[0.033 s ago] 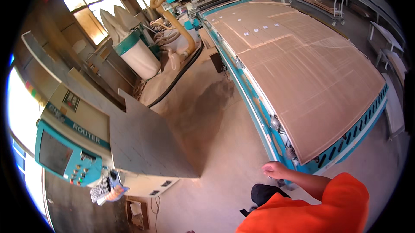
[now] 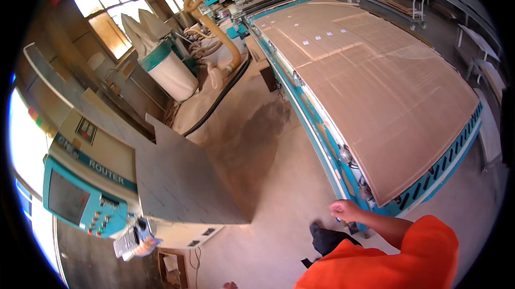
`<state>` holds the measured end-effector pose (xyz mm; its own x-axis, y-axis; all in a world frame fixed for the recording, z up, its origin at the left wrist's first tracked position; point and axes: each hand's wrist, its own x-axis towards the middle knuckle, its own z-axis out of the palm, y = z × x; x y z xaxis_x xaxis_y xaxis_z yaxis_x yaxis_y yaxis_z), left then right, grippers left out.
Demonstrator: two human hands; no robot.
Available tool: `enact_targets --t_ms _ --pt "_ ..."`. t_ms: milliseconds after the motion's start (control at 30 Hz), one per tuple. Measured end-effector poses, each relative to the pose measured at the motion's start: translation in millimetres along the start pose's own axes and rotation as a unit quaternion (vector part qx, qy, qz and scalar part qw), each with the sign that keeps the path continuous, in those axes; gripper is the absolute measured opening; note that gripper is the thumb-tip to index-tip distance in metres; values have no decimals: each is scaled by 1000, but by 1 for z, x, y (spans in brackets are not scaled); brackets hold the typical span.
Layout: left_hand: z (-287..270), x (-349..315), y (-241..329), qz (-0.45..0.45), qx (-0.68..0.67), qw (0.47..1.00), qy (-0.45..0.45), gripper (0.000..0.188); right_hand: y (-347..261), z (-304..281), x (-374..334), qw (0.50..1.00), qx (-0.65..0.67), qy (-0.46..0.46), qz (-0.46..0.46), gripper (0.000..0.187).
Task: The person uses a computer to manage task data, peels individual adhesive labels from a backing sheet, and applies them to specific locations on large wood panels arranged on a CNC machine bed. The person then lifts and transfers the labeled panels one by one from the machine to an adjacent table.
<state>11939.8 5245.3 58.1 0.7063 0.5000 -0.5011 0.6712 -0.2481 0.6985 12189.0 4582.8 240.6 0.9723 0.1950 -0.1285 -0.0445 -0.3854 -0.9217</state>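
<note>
Low on the right, my right hand (image 2: 346,211) hangs beside the near left corner of a flat machine bed, its fingers curled inward. Whether anything small is inside those fingers is hidden. The bed has a turquoise frame (image 2: 429,190) and carries a large brown board (image 2: 397,123) with cut lines across it. Several small white labels (image 2: 317,38) lie on the far part of the board. At the bottom edge only a sliver of my left hand (image 2: 230,285) shows, its fingers cut off by the picture's rim.
To the left stands a control cabinet with a turquoise panel (image 2: 80,198) and a small keyboard (image 2: 126,243). A grey sheet-metal side (image 2: 188,182) juts from it. Further back are a dust-collector bag (image 2: 171,77), a black hose (image 2: 220,98) across the floor, and a trolley (image 2: 418,13).
My left hand has come slightly into view at the bottom edge. My right hand has shifted a little to the right, and a dark-clad leg and foot below it have moved forward.
</note>
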Motion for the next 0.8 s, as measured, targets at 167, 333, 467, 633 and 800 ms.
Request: enact_targets --t_ms 167,333,467,633,800 --pt "-8 181 240 94 -293 951 15 25 13 30 127 997 -15 72 12 22" --pt "94 268 236 282 48 958 -23 18 -48 29 296 996 -12 62 -58 25" --pt "188 251 312 12 172 960 -221 28 -80 -26 399 987 -72 106 -93 28" --pt "220 356 396 10 159 960 -229 31 -86 -101 519 984 -59 168 -28 34" --pt "247 520 507 62 206 947 -239 35 -53 -164 593 951 -62 288 98 31"
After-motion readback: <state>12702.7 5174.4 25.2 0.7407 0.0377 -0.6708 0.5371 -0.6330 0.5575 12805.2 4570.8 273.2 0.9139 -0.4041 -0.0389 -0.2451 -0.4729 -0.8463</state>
